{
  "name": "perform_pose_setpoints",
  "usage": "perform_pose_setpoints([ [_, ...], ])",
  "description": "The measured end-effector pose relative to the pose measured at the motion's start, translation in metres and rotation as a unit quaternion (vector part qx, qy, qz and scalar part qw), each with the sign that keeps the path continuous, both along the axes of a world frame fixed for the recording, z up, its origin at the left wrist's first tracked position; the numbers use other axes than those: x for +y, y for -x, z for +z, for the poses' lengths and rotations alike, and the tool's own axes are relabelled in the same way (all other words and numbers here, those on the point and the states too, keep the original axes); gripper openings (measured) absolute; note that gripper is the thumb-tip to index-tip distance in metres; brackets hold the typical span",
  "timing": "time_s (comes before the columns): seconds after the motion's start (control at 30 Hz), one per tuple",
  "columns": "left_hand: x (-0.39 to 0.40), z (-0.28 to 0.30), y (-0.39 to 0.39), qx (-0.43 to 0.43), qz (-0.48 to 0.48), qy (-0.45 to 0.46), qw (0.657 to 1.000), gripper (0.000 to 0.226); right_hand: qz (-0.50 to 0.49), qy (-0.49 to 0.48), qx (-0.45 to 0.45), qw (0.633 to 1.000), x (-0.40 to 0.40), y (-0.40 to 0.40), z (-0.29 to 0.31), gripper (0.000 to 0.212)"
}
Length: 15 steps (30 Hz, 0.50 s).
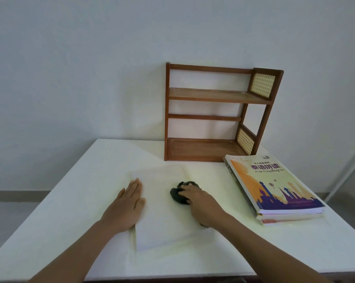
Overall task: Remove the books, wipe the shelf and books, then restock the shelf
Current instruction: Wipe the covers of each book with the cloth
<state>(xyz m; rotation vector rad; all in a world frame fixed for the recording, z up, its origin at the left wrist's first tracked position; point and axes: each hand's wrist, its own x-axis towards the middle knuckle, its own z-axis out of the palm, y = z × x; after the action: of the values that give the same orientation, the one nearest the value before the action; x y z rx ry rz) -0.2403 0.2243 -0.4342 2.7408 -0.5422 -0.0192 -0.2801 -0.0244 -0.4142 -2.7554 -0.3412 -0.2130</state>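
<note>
A white book [162, 219] lies flat on the table in front of me. My left hand [127, 205] presses flat on its left edge, fingers straight. My right hand [201, 203] holds a dark crumpled cloth [177, 196] down on the book's cover. The brown wooden shelf [215, 97] stands bare against the wall behind, both boards without books. A stack of books [274, 188] lies to the right, topped by an orange and purple cover.
The white table [70, 211] reaches the wall at the back; its near edge runs along the bottom of the view. The floor shows at the left and the right. A pale rail [348, 168] leans at the far right.
</note>
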Motion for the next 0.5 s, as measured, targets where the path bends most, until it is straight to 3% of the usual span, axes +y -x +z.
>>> perform_pose_setpoints([
  [0.1,0.000,0.001,0.000,0.010,0.003,0.015,1.000,0.063,0.066,0.007,0.002,0.998,0.027,0.023,0.001,0.048],
  [0.23,0.003,-0.001,-0.001,0.016,0.000,0.039,0.999,0.114,0.173,-0.003,-0.010,0.985,0.060,0.044,0.001,0.051],
  [0.3,0.004,-0.004,-0.002,0.016,0.004,0.039,0.999,0.121,0.185,-0.009,-0.016,0.983,0.060,0.029,0.003,0.052],
  [0.4,0.002,-0.002,-0.001,0.013,0.003,0.036,0.999,0.106,0.129,-0.016,-0.018,0.991,0.044,-0.020,0.000,0.055],
  [0.5,0.000,0.000,0.001,0.012,0.001,0.025,1.000,0.092,-0.028,-0.027,-0.017,0.999,0.025,-0.075,-0.007,0.051],
])
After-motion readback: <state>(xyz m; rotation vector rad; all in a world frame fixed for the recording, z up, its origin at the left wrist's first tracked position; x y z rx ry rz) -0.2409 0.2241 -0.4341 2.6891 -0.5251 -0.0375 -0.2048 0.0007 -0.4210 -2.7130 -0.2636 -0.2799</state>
